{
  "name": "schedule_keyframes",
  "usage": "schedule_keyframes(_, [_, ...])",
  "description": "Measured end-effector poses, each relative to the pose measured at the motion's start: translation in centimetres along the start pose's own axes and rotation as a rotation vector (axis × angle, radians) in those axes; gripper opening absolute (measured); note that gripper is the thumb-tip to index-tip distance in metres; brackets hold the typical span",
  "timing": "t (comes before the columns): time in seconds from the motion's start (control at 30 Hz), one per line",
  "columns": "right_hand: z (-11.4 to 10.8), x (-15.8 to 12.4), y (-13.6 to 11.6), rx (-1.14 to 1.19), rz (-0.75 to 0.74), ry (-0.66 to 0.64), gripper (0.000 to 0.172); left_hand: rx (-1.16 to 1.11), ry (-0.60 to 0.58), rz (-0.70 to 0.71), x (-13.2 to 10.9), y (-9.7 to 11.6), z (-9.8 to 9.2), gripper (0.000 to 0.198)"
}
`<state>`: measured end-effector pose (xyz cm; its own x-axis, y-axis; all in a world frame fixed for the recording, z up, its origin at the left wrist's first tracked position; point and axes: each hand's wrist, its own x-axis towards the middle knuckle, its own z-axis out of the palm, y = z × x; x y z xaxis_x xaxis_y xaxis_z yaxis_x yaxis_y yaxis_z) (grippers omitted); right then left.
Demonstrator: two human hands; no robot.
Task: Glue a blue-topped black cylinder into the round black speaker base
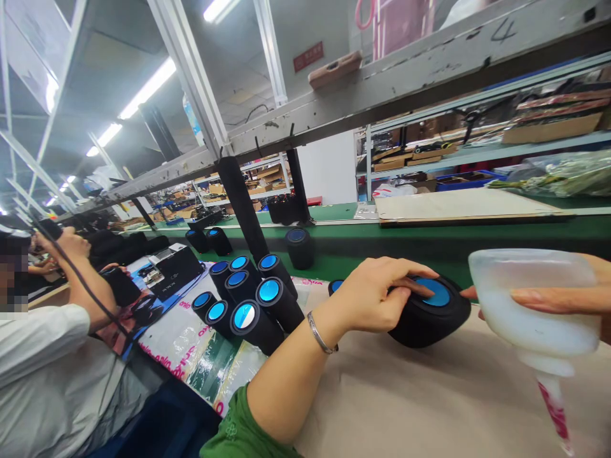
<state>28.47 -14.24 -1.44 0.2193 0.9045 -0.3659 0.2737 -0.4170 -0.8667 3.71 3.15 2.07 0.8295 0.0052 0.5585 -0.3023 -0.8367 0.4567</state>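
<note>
My left hand [377, 292] grips a black cylindrical speaker [424, 327], its fingers bent over the rim and onto the round blue disc [435, 291] on the end. The speaker leans over the brown work surface [410, 394]. In my right hand [558, 300] is a milky white squeeze bottle [529, 331], held nozzle down with the fingers around its body. Its narrow tip, with red inside or on it, points at the surface. The speaker hides part of my right fingertips. Several similar blue-topped speakers [258, 327] stand upright left of my left forearm.
A green conveyor belt [344, 248] runs behind the work surface, with a lone speaker [299, 248] on it. A black post [243, 210] rises beside the speaker group. At left, a co-worker [57, 356] sits near a black box-shaped device [174, 270]. A metal beam [324, 108] crosses above.
</note>
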Motion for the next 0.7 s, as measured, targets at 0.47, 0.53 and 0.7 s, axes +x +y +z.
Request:
schedule_keyframes(0.47, [1.3, -0.4, -1.7, 0.003, 0.100, 0.085, 0.117, -0.021, 0.062, -0.035, -0.2, -0.2, 0.6, 0.060])
schedule_keyframes(0.53, [1.5, -0.5, -2.2, 0.017, 0.114, 0.101, 0.119, -0.002, 0.012, -0.089, -0.3, -0.4, 1.2, 0.086])
schedule_keyframes(0.7, [1.7, -0.9, -2.5, 0.140, 0.032, 0.202, 0.115, 0.027, 0.014, -0.222, 0.0, -1.4, 2.9, 0.099])
